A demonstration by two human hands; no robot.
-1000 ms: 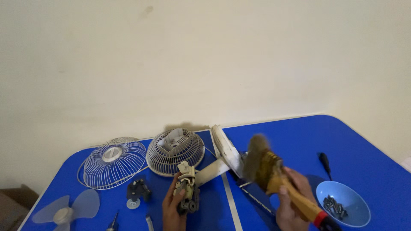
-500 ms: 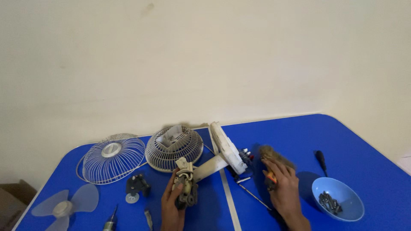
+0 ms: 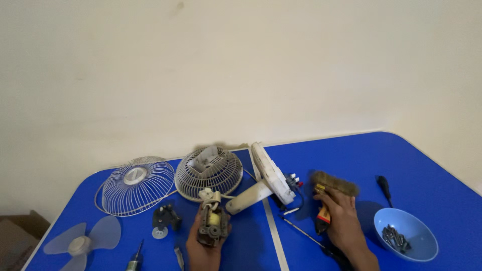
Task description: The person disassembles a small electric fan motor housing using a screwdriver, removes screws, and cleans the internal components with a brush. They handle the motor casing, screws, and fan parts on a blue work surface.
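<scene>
The left hand (image 3: 203,247) has its fingers wrapped around a small grey fan motor (image 3: 211,223), held upright above the blue table (image 3: 432,165). The right hand (image 3: 344,221) lies fingers-down on a paintbrush (image 3: 331,193) resting on the table, its bristles beyond the fingertips. Right of it, a light-blue bowl (image 3: 424,248) holds a small heap of dark screws (image 3: 396,237). 2 white fan grilles (image 3: 138,185) lie behind.

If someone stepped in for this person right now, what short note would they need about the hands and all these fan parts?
Left hand: grips the fan motor upright above the blue table.
Right hand: rests on the brush, pressed to the table.
Done: fan apart; front grille, rear grille, blade and base lie separate; screws in the blue bowl.
Left: nothing reassembled.
</scene>
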